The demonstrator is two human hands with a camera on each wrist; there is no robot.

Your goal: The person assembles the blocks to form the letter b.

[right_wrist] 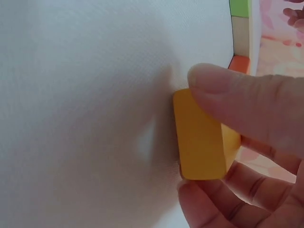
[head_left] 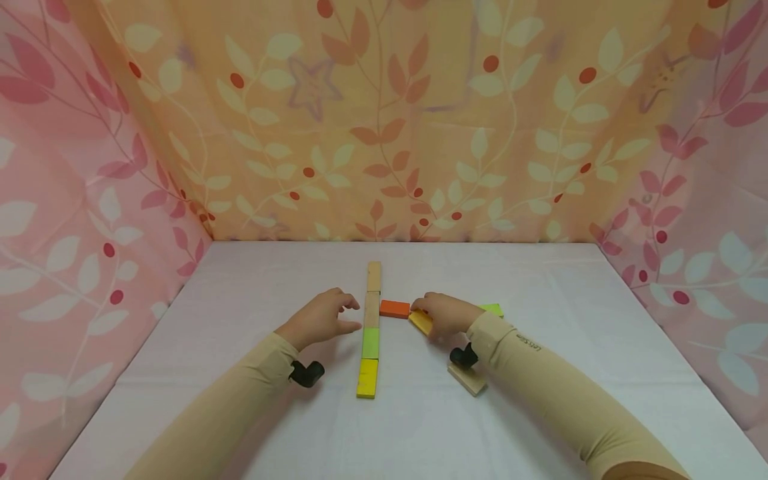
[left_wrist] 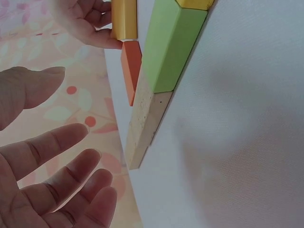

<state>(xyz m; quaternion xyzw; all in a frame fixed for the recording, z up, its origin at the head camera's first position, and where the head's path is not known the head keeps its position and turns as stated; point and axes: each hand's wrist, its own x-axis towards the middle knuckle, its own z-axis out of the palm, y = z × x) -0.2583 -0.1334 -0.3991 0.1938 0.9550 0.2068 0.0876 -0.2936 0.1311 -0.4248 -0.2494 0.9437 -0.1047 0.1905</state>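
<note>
Head view has a yellow block (head_left: 367, 379) nearest on the table (head_left: 384, 443), ending a row (head_left: 371, 343), with a wooden block (head_left: 467, 380) to its right. Beyond, the left hand (head_left: 319, 319), fingers apart, is beside the row; the right hand (head_left: 449, 315) pinches an amber block (head_left: 421, 323) just beside the orange block (head_left: 395, 309). Farthest hangs a curtain (head_left: 384, 120).

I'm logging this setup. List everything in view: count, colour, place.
Wood blocks: three, tan, two in row, one near right sleeve
Green blocks: two, green, one in row, one beyond right sleeve
Yellow block: one, yellow, row's near end
Orange block: one, orange, right of row
Amber block: one, amber, in right hand
Cloth: one, white, under blocks
Curtain: three sides, orange behind, pink flanking
Cameras: two, black, one by each sleeve
Sleeves: two, beige, left and right
Left hand: one, bare, left of row
Right hand: one, bare, right of row
</note>
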